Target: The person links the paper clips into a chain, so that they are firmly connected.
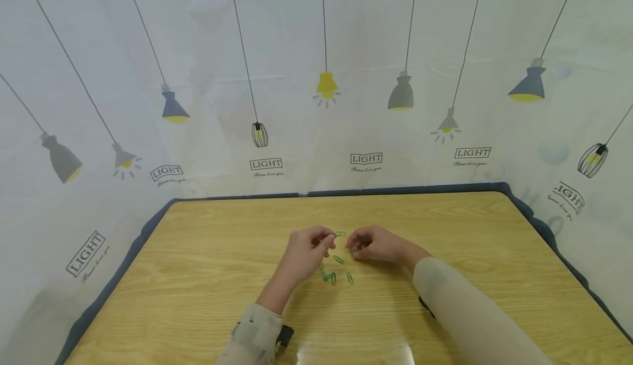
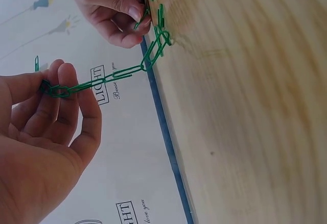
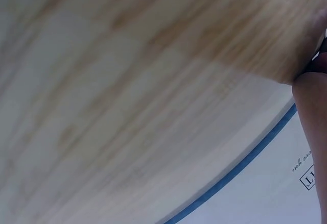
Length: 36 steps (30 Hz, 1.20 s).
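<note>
Pinched at one end by the left hand (image 1: 305,250): a chain of green paper clips (image 2: 107,79), slanting down through the air to a small cluster on the wooden table (image 1: 222,255). Thumb and fingertips of that hand pressed together on the end link, with another green clip (image 2: 37,63) jutting out beside them. Just across, between thumb and curled fingers of the right hand (image 1: 379,245), a single green clip (image 2: 143,19), pinched and apart from the chain. Near both hands on the tabletop, two loose clips (image 1: 338,259), well clear of each other. Round the forearms, pale sleeves (image 1: 470,304). Farther out, along the table's edge, a dark blue border (image 1: 376,192), and behind it a white sheet (image 1: 287,35) printed with hanging lamps and the boxed word LIGHT
</note>
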Tool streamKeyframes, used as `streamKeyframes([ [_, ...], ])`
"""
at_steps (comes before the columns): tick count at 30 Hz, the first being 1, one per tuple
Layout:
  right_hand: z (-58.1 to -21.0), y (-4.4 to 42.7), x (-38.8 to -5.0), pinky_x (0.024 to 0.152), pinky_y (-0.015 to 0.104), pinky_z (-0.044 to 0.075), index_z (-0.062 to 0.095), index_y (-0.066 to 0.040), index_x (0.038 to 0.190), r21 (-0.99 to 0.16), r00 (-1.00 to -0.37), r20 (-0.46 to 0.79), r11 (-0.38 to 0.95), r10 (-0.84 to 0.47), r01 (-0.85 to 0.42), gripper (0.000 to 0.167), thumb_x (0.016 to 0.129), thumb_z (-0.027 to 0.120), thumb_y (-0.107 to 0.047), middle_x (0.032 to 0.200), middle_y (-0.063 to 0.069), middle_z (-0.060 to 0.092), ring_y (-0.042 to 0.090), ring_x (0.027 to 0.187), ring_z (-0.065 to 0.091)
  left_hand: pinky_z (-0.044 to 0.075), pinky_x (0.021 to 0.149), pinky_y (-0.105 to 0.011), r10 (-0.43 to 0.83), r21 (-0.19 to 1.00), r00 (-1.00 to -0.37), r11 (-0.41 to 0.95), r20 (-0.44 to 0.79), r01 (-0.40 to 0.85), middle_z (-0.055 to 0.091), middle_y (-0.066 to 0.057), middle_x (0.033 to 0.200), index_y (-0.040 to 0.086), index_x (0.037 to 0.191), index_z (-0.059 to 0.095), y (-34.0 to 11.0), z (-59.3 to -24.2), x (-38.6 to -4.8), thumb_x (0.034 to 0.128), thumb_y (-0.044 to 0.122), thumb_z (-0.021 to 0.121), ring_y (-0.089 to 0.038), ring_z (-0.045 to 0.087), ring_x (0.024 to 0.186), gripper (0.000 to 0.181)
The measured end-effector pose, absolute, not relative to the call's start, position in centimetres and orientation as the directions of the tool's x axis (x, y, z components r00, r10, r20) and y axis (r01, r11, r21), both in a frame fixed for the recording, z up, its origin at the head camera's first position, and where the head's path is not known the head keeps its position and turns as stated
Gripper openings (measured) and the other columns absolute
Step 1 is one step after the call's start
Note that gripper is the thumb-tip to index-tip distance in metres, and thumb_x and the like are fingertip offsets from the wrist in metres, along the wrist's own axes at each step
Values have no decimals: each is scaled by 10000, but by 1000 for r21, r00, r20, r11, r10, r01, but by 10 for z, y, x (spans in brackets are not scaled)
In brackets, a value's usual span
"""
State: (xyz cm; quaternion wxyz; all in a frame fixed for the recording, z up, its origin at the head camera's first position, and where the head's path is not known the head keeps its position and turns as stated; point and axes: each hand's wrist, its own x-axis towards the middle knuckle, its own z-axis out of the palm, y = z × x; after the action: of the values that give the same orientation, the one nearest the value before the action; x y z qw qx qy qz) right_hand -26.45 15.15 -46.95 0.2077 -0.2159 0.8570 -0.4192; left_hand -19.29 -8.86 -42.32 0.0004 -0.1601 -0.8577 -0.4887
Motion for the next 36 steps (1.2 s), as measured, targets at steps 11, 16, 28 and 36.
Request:
streamKeyframes([
  [11,-467,151,-263,1067,442,506,806,-190,1060,-792,-838,-193,585,-510,-174,103,1018,735,-252,1117,-39,782,132,1048,637,595,732,-258,272,837,-952,479,143,263,790,-27,990,91,1186,761,-91,-421,-194,1104,214,604,-112,702,815,215],
  [16,-465,155,-262,919,335,491,834,-202,1073,-828,-851,-229,553,-473,-85,153,971,790,-308,1172,-37,788,155,1037,619,589,724,-258,272,844,-953,473,136,255,787,-28,987,70,1199,758,-91,-423,-195,1103,213,607,-118,697,810,229],
  [28,-463,159,-261,874,322,491,815,-121,1160,-893,-849,-230,449,-475,-9,253,996,761,-306,1162,10,776,194,980,592,586,715,-246,267,845,-953,469,141,257,780,-24,971,120,1154,769,-93,-423,-188,1101,211,612,-120,692,799,189],
  [36,-459,151,-259,860,305,515,801,-122,1128,-867,-869,-214,497,-446,-41,181,993,750,-232,1112,18,776,185,966,620,570,682,-235,250,844,-954,464,164,267,791,-53,973,90,1164,770,-95,-422,-189,1099,202,612,-117,689,793,203],
])
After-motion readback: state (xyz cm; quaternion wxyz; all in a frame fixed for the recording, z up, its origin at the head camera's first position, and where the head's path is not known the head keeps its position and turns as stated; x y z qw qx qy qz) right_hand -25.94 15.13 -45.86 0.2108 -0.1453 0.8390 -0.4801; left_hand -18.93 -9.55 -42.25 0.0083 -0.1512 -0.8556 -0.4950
